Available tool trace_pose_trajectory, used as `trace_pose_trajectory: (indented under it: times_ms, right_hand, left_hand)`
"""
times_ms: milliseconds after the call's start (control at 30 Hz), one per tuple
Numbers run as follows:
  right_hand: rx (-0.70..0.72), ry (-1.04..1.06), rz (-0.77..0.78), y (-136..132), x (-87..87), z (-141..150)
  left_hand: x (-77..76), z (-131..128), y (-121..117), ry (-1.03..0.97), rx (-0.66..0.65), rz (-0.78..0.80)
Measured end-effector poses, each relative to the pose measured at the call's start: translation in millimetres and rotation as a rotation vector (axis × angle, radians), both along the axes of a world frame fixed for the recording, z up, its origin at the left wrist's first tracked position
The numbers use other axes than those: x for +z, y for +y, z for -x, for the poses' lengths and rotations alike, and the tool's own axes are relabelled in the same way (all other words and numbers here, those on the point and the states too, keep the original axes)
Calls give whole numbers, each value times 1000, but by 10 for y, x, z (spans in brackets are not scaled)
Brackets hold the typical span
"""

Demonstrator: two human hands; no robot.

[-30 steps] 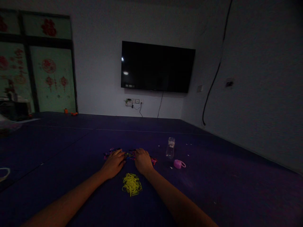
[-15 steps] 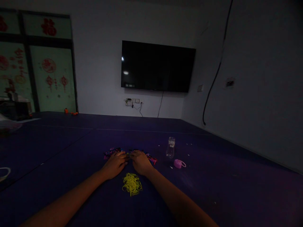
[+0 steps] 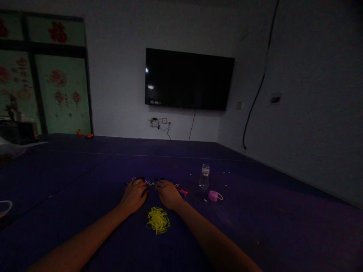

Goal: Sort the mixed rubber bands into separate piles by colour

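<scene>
Yellow bands (image 3: 151, 184) now lie bared and reachable, left hand (image 3: 134, 196) shifted toward nine o'clock from right hand (image 3: 169, 195), either grip's hold unclear.

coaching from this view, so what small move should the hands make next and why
Probably draw the yellow bits between the left hand and right hand toward the yellow pile: they lie by mixed-colour pieces, while that nearer pile looks all yellow and sits apart from both hands.
</scene>
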State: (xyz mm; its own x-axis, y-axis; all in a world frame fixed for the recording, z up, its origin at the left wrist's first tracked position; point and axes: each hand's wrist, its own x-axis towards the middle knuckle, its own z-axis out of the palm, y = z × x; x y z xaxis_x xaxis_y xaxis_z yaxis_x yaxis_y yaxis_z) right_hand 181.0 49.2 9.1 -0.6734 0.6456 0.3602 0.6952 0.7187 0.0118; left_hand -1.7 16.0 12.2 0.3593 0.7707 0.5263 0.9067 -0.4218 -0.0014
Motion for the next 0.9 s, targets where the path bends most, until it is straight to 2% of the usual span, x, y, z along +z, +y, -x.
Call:
trace_pose_trajectory:
  times_ms: [167, 367, 633, 900]
  right_hand:
    - [25, 29, 30, 2, -24, -11]
    - [70, 33, 59, -31, -1, -23]
    - [21, 48, 34, 17, -52, -23]
    - [-25, 44, 58, 21, -65, -11]
  left_hand:
    - [-25, -1, 18, 1, -96, 20]
    - [-73, 27, 74, 13, -84, 105]
    - [-141, 68, 140, 23, -123, 132]
    - [-84, 54, 78, -4, -214, 131]
